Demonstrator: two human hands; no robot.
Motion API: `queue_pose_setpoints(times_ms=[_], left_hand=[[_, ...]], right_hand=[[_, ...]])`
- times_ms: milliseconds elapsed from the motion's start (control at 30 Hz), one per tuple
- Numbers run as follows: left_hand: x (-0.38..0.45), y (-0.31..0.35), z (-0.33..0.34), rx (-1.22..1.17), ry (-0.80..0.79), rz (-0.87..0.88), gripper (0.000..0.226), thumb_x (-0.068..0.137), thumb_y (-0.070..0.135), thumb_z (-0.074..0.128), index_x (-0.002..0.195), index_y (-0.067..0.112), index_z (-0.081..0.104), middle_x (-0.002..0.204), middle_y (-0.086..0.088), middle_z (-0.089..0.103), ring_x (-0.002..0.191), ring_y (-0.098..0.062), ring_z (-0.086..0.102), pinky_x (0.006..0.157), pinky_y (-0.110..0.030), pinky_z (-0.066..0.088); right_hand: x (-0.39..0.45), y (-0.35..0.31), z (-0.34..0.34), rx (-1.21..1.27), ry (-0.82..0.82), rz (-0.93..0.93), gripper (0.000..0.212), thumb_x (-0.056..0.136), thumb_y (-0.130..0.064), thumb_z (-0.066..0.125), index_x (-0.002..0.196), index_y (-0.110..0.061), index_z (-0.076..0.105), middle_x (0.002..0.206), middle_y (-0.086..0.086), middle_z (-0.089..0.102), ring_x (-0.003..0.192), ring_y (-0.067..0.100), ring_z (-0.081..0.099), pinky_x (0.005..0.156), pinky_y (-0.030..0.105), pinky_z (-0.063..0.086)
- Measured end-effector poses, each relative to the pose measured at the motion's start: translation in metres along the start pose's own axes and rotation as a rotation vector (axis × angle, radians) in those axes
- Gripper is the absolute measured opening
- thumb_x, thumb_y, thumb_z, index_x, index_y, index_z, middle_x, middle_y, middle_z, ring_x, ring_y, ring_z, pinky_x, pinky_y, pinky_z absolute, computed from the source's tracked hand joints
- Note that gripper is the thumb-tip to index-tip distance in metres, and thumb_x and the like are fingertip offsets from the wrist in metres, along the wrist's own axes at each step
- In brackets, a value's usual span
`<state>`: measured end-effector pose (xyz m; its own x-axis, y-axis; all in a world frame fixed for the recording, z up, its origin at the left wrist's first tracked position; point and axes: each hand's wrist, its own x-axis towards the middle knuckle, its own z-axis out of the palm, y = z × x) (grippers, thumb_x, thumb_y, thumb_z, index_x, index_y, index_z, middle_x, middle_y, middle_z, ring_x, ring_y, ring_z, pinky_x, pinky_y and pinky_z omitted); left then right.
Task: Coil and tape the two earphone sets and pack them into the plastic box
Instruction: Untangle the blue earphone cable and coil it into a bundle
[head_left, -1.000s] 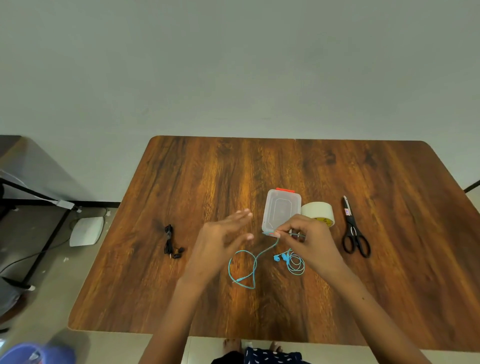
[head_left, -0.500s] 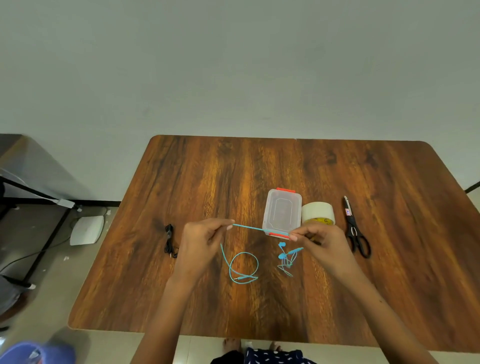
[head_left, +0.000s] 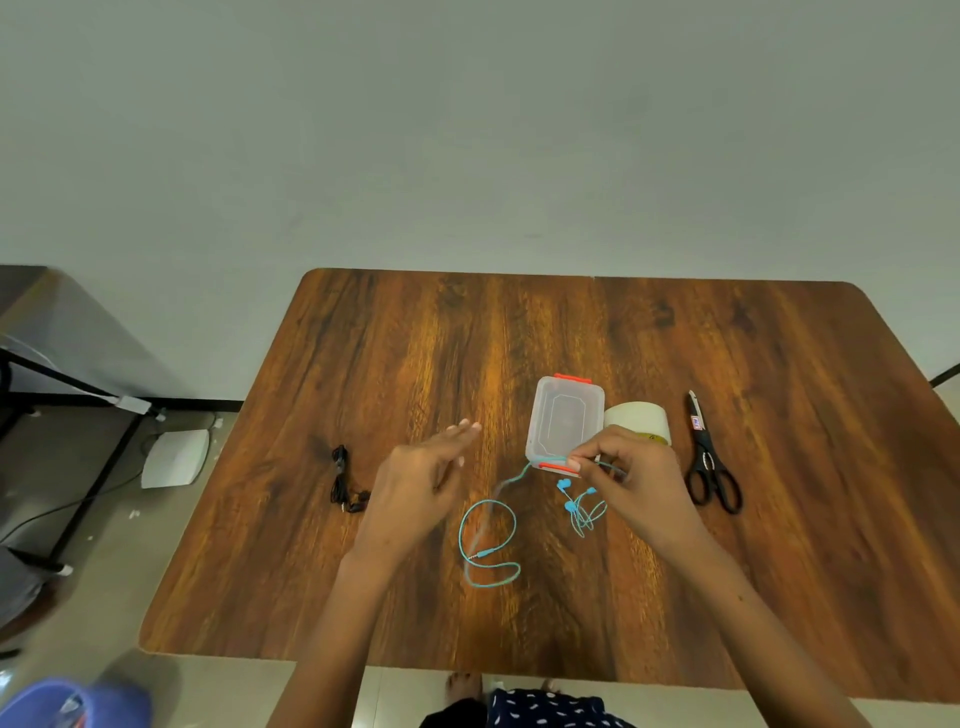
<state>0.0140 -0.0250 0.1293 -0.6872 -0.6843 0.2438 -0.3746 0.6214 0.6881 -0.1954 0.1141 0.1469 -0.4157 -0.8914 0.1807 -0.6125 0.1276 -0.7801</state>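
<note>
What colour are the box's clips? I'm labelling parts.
Orange-red clips on the clear plastic box, head view.

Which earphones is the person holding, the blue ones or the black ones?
The blue earphones. The right hand pinches their cord by the plastic box. The black earphones lie bundled and untouched on the table, beyond the open left hand.

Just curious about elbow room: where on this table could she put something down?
Bare wood lies beyond the plastic box, left of the black earphones, and right of the scissors. It is crowded around the blue earphones, tape roll and both hands.
</note>
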Motion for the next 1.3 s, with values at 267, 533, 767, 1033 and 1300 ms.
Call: queue_pose_setpoints(times_ms=[267, 533, 767, 1033, 1300], left_hand=[[0.005, 0.036, 0.018, -0.134, -0.019, 0.108, 0.022, 0.084, 0.015, 0.072, 0.106, 0.016, 0.074, 0.102, 0.005, 0.073, 0.093, -0.002, 0.068, 0.078, -0.022, 0.055], [0.000, 0.011, 0.002, -0.113, 0.128, 0.058, 0.015, 0.083, 0.009, 0.072, 0.097, 0.013, 0.076, 0.093, 0.009, 0.074, 0.080, 0.005, 0.068, 0.067, -0.014, 0.053], [-0.006, 0.001, 0.004, -0.088, 0.081, 0.050, 0.020, 0.084, 0.007, 0.070, 0.101, 0.016, 0.075, 0.100, 0.014, 0.070, 0.092, 0.001, 0.068, 0.076, -0.019, 0.055], [0.003, 0.010, 0.004, -0.076, -0.119, 0.075, 0.039, 0.090, 0.011, 0.064, 0.129, 0.014, 0.058, 0.133, 0.002, 0.056, 0.130, -0.007, 0.046, 0.110, -0.029, 0.038], [0.004, 0.034, 0.017, -0.173, -0.042, 0.120, 0.022, 0.085, 0.009, 0.070, 0.106, 0.012, 0.074, 0.102, 0.003, 0.074, 0.091, 0.000, 0.067, 0.077, -0.011, 0.051]], right_hand=[[0.002, -0.021, 0.025, 0.082, -0.064, -0.076, 0.007, 0.081, -0.016, 0.073, 0.082, -0.023, 0.073, 0.079, -0.011, 0.066, 0.076, 0.006, 0.062, 0.065, 0.018, 0.047], [-0.004, -0.006, 0.008, 0.114, -0.043, 0.061, 0.004, 0.079, -0.012, 0.074, 0.080, -0.015, 0.075, 0.078, -0.005, 0.070, 0.073, 0.010, 0.063, 0.061, 0.026, 0.049], [-0.010, -0.002, 0.003, 0.047, -0.023, 0.063, 0.003, 0.080, -0.010, 0.073, 0.082, -0.009, 0.075, 0.079, 0.001, 0.071, 0.075, 0.015, 0.064, 0.067, 0.035, 0.051], [-0.003, -0.011, 0.014, -0.025, -0.036, -0.020, 0.002, 0.079, -0.015, 0.075, 0.082, -0.015, 0.075, 0.081, -0.006, 0.069, 0.076, 0.007, 0.064, 0.066, 0.029, 0.053], [0.002, -0.023, 0.024, 0.119, -0.060, -0.022, 0.022, 0.078, -0.013, 0.076, 0.079, -0.034, 0.071, 0.076, -0.018, 0.067, 0.076, 0.003, 0.064, 0.065, 0.012, 0.046]])
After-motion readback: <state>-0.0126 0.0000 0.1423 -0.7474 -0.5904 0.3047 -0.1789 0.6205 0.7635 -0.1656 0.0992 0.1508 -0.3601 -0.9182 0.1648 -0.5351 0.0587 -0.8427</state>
